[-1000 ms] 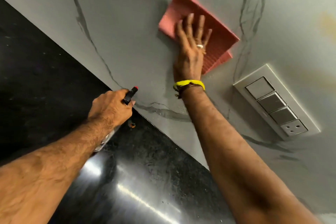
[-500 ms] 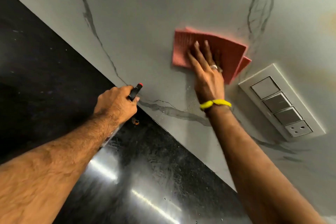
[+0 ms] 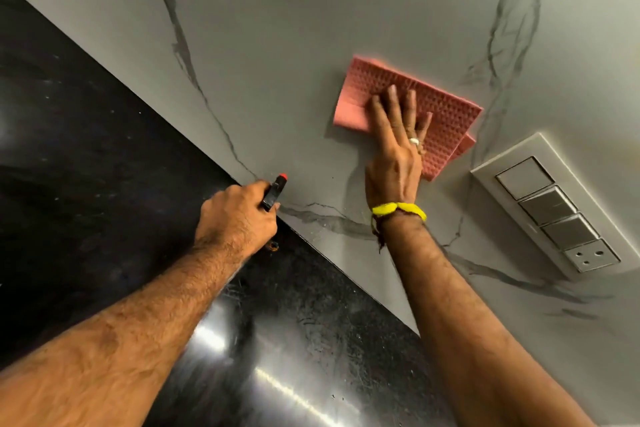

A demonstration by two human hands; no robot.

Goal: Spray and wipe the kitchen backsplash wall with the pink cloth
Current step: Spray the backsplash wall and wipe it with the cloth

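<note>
Shift: our folded pink waffle cloth (image 3: 436, 114) has slid left and lower across the grey veined backsplash (image 3: 277, 45).
Right hand (image 3: 398, 146): fingers straight, pressing it flat.
Left hand (image 3: 239, 222): clamped round the black red-tipped spray bottle (image 3: 275, 191).
Advice: we'd keep even pressure, avoiding the white switch panel (image 3: 550, 208).

The backsplash wall (image 3: 284, 28) lies bare above and to the left of the pink cloth (image 3: 446, 114), so a hand could sweep freely there. Just right of and below the cloth, the raised switch plate (image 3: 554, 215) juts from the wall and blocks a flat pass that way; only a narrow strip of wall separates the two. Low on the wall, the left hand (image 3: 239, 222) with the spray bottle (image 3: 275, 192) stands in the way near the counter (image 3: 86, 149) edge. The dark counter surface is open on the left.
</note>
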